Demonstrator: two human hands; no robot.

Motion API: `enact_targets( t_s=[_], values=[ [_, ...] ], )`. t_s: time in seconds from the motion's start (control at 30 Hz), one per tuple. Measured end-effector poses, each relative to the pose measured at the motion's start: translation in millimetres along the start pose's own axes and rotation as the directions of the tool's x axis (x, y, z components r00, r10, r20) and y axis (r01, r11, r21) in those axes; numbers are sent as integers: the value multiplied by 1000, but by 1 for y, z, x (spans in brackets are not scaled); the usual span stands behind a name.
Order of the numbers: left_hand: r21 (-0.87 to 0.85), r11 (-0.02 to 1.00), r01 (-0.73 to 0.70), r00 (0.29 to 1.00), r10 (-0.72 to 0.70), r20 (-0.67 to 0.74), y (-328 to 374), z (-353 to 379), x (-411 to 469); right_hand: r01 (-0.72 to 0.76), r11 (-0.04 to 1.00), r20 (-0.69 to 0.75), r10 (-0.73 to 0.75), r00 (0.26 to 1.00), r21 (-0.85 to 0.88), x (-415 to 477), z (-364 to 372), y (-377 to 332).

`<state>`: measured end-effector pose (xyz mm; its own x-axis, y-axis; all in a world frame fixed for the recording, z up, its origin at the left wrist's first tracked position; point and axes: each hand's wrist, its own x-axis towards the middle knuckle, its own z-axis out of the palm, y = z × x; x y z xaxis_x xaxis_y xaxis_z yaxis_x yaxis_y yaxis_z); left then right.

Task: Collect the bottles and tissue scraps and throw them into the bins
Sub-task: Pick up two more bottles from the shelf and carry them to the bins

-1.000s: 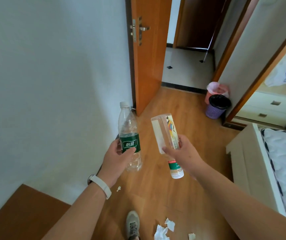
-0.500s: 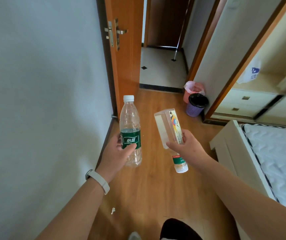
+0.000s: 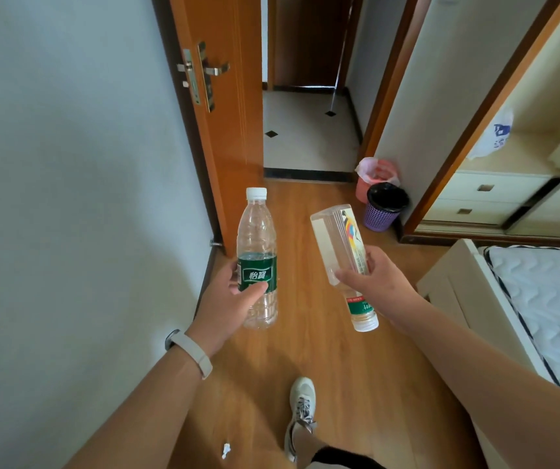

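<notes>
Left hand clamped round upright green-label bottle, frame centre. Right hand grips square bottle cap-down; may slip. Bins upper right, well apart. Tissue scrap bottom, easily missed.

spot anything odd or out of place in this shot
A tissue scrap lies loose on the wood floor near the wall. The right hand holds its square clear bottle cap down; the left hand holds its water bottle upright.

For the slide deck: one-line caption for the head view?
Left hand holds a green-label bottle upright, right hand an inverted bottle, facing two bins by the doorway.
</notes>
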<state>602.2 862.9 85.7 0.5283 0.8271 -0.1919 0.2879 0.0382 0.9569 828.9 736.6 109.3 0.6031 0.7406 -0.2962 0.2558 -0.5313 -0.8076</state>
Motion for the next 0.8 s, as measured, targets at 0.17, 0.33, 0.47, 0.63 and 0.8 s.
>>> enact_targets(
  t_s=[0.17,0.33,0.47,0.63,0.8],
  values=[
    [17,999,31,1000,-31,-4,18,18,76,-24,999,-4,25,1000,36,73,-26,-7],
    [68,998,-14,999,12,35,60,51,152,-45,994,-16,47,999,102,143,-53,-13],
    [97,992,-76,995,68,77,88,78,201,-47,991,-45,53,998,127,188,-80,-17],
    [116,991,-73,989,57,136,105,107,248,-55,979,-69,70,995,199,218,-111,-8],
    [133,986,-100,977,72,199,120,131,297,-114,960,-122,149,981,256,256,-136,-2]
  ],
)
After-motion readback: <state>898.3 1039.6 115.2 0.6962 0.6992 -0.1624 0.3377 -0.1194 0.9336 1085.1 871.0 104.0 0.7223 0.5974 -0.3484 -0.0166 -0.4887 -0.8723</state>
